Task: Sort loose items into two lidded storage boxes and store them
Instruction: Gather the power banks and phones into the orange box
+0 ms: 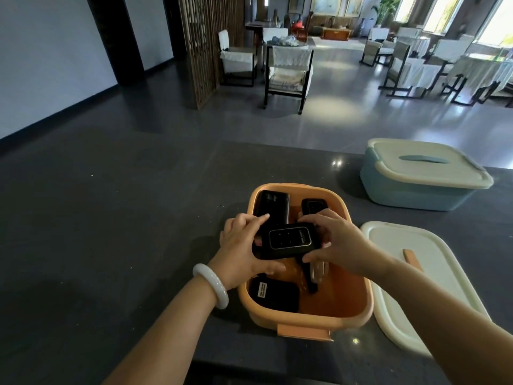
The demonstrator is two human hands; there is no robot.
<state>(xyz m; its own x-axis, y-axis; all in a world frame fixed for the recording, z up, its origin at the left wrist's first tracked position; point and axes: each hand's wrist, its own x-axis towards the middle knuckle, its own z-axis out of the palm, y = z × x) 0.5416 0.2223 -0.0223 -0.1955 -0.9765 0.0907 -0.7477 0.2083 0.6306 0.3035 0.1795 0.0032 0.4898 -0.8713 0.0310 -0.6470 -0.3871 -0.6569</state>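
Note:
An orange storage box (358,307) stands without its lid on the dark counter in front of me. Over its middle I hold a black flat device (288,240) with a silver-framed panel, my left hand (241,245) on its left edge and my right hand (338,240) on its right edge. Inside the box lie other black devices: one (273,207) at the far left, one (313,205) at the far right, one (273,294) with a white label at the near left. Its cream lid (422,287) lies flat to the right. A blue box (416,187) with its cream lid on stands at the far right.
The counter's far edge (277,141) runs just beyond the boxes, and its left edge drops to the floor beside the orange box. Chairs (288,70) and tables stand in the room beyond. A white bangle (211,289) circles my left wrist.

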